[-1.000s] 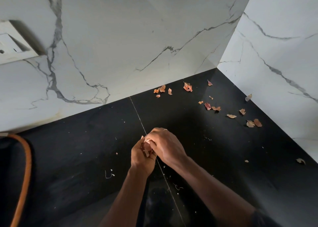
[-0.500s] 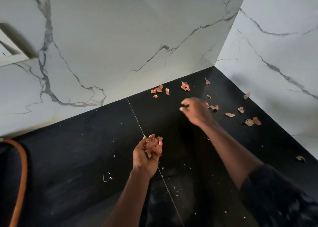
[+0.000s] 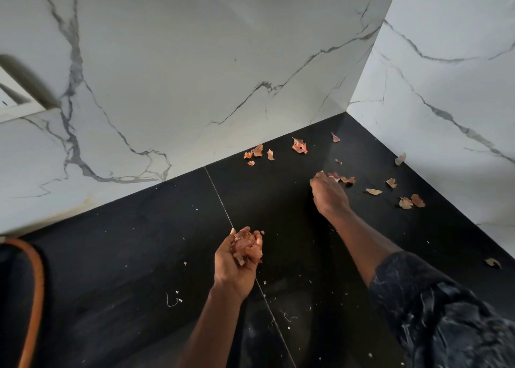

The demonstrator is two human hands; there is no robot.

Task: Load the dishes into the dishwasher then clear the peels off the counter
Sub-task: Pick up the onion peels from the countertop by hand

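Note:
Reddish onion peels lie scattered on the black counter [image 3: 139, 242] near its far right corner: a small group by the back wall [image 3: 257, 151], a larger scrap [image 3: 299, 146], and several pieces at the right [image 3: 405, 202]. My left hand [image 3: 237, 264] is cupped palm up over the counter's middle and holds a bunch of gathered peels [image 3: 246, 246]. My right hand [image 3: 328, 192] reaches far right, fingers curled down onto a peel [image 3: 334, 175] on the counter, pinching it. No dishes or dishwasher are in view.
White marble walls [image 3: 195, 74] meet at the corner behind the peels. A wall socket plate [image 3: 16, 100] sits at the far left. An orange-rimmed dark object [image 3: 33, 298] shows at the left edge. Small white crumbs dot the counter. One peel [image 3: 492, 262] lies alone at the right edge.
My right hand left my left hand, reached out to the far right and came down on a peel. My left hand stayed, cupping its bunch of peels.

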